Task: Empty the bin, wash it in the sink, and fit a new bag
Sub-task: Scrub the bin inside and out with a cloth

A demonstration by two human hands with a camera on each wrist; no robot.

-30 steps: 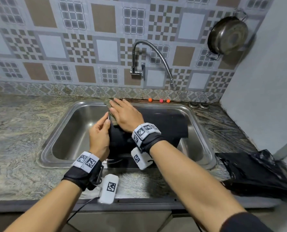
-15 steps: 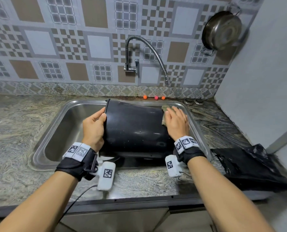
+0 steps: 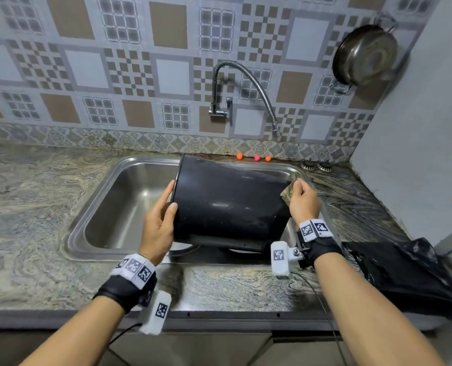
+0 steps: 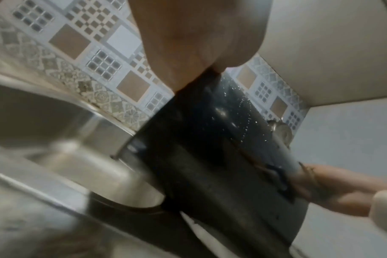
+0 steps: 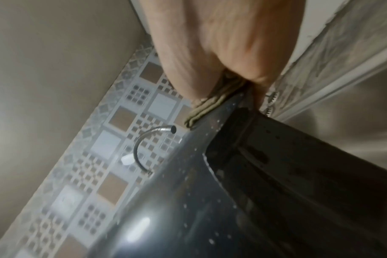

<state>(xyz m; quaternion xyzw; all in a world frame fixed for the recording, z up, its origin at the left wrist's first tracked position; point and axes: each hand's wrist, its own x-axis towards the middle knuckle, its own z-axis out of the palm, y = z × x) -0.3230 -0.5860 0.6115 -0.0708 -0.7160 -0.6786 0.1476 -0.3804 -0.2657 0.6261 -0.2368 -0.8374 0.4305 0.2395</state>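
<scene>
The bin (image 3: 227,204) lies across the sink (image 3: 130,196), filling its right half; the left half of the basin stays open. The tap (image 3: 248,83) arches above the bin's far side. A black bag (image 3: 404,270) covers the counter (image 3: 29,207) at right.

The black bin (image 3: 227,202) is being held on its side over the sink (image 3: 130,196), droplets speckling it. A crumpled black bag (image 3: 404,270) is lying at the counter's right edge.
</scene>
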